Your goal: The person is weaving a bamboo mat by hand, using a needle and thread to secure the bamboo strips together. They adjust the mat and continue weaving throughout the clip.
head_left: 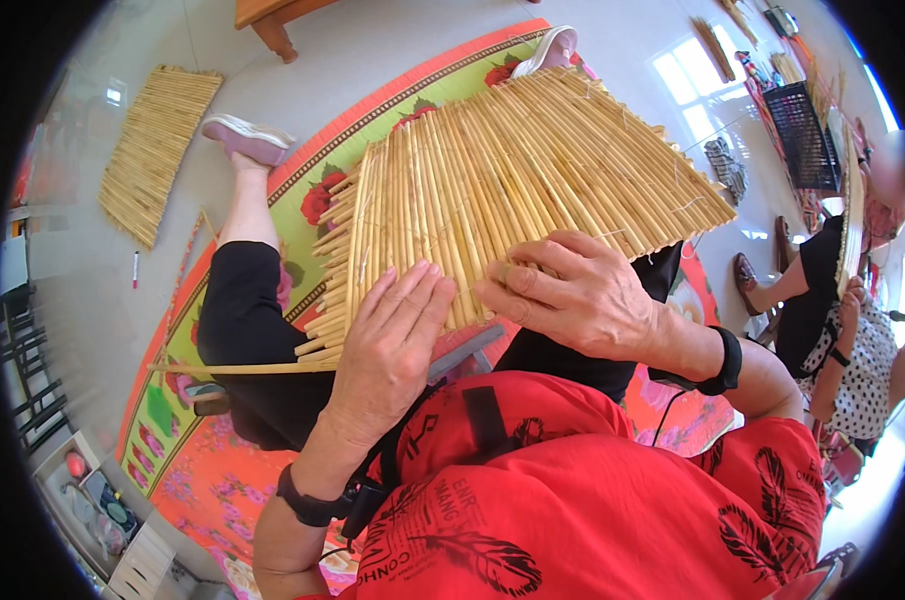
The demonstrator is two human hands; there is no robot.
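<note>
A mat of straw-coloured stalks (492,170), bound side by side with thin thread, lies slanting across my lap. Its left ends stick out unevenly. My left hand (392,340) rests on the near left part, fingers stretched flat and close together over the stalks; its thumb is hidden. At the near edge, right of it, my right hand (582,290) bends its fingers over the stalk ends and grips the mat there. One longer stalk (242,369) juts out to the left across my thigh, its other end hidden behind my left hand.
A second stalk mat (160,150) lies on the tiled floor at far left, with a marker pen (135,270) near it. Beneath me spreads a flowered cloth (207,450). At right, another person (852,350) sits holding a stalk piece, near a black basket (804,135).
</note>
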